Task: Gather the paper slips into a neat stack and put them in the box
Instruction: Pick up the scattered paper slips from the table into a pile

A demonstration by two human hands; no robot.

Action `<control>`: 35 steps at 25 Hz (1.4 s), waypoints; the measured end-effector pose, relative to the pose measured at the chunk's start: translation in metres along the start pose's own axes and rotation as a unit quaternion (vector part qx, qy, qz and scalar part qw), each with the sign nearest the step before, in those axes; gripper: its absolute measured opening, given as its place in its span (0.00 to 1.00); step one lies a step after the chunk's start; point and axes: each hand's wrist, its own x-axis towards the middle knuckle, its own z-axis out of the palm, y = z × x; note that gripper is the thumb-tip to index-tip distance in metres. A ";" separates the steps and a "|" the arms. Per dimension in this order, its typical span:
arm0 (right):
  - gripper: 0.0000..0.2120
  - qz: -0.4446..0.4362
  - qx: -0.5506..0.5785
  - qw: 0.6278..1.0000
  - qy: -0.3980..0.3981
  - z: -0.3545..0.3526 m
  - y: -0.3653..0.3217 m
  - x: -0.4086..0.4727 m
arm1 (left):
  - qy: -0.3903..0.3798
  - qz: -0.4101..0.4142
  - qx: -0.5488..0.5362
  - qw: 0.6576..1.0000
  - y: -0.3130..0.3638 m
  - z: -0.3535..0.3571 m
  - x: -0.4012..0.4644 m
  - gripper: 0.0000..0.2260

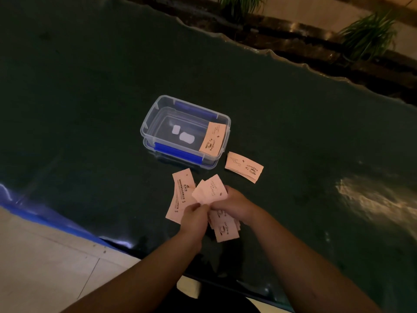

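From the head camera, a dark green glossy surface [90,109] fills most of the view, with a wavy far edge. Near its middle sits a clear plastic box [155,114] with blue clips along its long sides, open on top. One pink paper slip [213,138] leans inside the box against its right end wall, printed with a coffee cup. Just right of the box, a small stack of slips [244,167] lies flat on the surface, apart from the box.

Nearer the person, both hands meet over a loose cluster of slips. The left hand [194,216] is closed with fingers curled, pinching the lower edge of a fanned bunch of slips [211,190] that rises between the hands. The right hand [234,205] grips the same bunch from the right side, fingers wrapped behind it. Left of the hands, two long slips [181,190] lie overlapped on the surface. Below the hands, more slips [225,229] lie in a rough pile.

Potted plants [370,35] stand beyond the far edge.
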 end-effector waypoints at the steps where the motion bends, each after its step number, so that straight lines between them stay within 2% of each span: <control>1: 0.31 0.010 0.027 1.000 0.005 0.001 0.000 0.001 | 0.009 0.007 0.020 1.000 0.004 -0.005 -0.001 0.21; 8: 0.29 0.031 0.169 0.985 0.010 0.020 -0.012 0.005 | 0.117 0.126 0.131 0.976 0.031 -0.043 0.003 0.22; 12: 0.26 0.030 0.234 0.971 0.034 0.035 -0.027 0.009 | 0.157 0.167 0.255 0.939 0.047 -0.063 0.030 0.24; 14: 0.26 0.032 0.261 0.963 0.052 0.042 -0.034 0.012 | 0.153 0.191 0.352 0.903 0.055 -0.066 0.041 0.26; 18: 0.29 0.035 0.278 0.955 0.093 0.052 -0.041 0.015 | 0.132 0.232 0.531 0.804 0.062 -0.071 0.055 0.42; 19: 0.29 0.035 0.278 0.955 0.099 0.052 -0.041 0.016 | 0.130 0.232 0.567 0.779 0.065 -0.073 0.058 0.43; 22: 0.29 0.030 0.274 0.955 0.106 0.053 -0.039 0.017 | 0.131 0.231 0.644 0.717 0.074 -0.079 0.057 0.36; 24: 0.28 0.032 0.271 0.956 0.109 0.054 -0.039 0.014 | 0.118 0.231 0.665 0.701 0.073 -0.082 0.050 0.34; 26: 0.27 0.034 0.281 0.953 0.107 0.057 -0.037 0.012 | 0.089 0.216 0.663 0.711 0.066 -0.085 0.043 0.31; 30: 0.23 0.051 0.294 0.948 0.112 0.069 -0.031 0.005 | 0.067 0.187 0.604 0.772 0.050 -0.087 0.034 0.23; 34: 0.21 0.064 0.278 0.950 0.130 0.077 -0.038 0.002 | 0.046 0.149 0.483 0.862 0.054 -0.082 0.031 0.18; 35: 0.22 0.066 0.265 0.953 0.129 0.078 -0.040 0.002 | 0.036 0.137 0.464 0.875 0.057 -0.080 0.031 0.17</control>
